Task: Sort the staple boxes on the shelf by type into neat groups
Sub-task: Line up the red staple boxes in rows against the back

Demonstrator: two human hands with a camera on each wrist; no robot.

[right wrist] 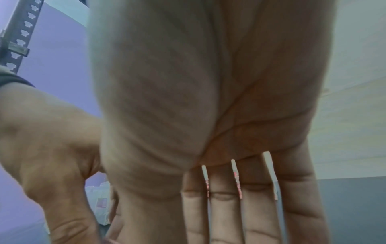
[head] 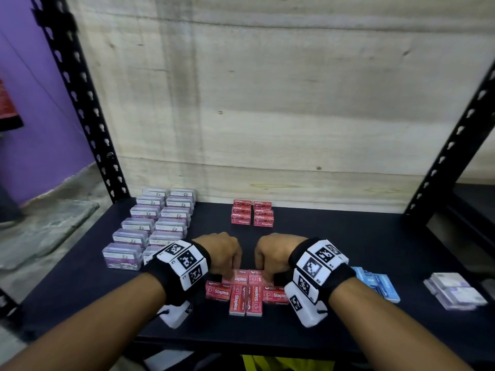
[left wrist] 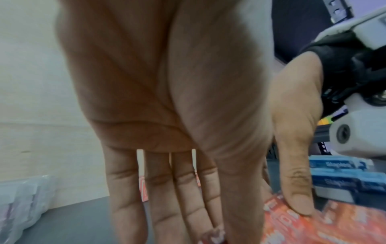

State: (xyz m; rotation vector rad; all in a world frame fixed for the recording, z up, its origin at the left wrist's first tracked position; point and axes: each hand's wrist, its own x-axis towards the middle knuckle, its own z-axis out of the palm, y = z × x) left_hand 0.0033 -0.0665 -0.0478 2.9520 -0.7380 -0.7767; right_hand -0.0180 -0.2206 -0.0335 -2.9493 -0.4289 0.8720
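Several red staple boxes [head: 237,301] lie in a loose cluster near the front of the dark shelf [head: 348,250]. My left hand [head: 232,269] reaches down onto the far-left box [head: 239,278] of the cluster. In the left wrist view my left hand [left wrist: 208,231] pinches that red box [left wrist: 211,236] between straight fingers and thumb. My right hand [head: 263,269] holds the neighbouring red box [head: 254,277]. Its thumb [left wrist: 296,198] lies on that box's near side [left wrist: 325,227]. In the right wrist view the box is hidden below my right hand [right wrist: 167,231].
Two short rows of red staple boxes [head: 251,212] stand at the back centre. Clear cases with purple labels [head: 150,226] fill the left side in two rows. Blue staple boxes [head: 375,285] and pale lilac boxes [head: 452,293] lie at the right. A plywood wall [head: 267,103] closes the back.
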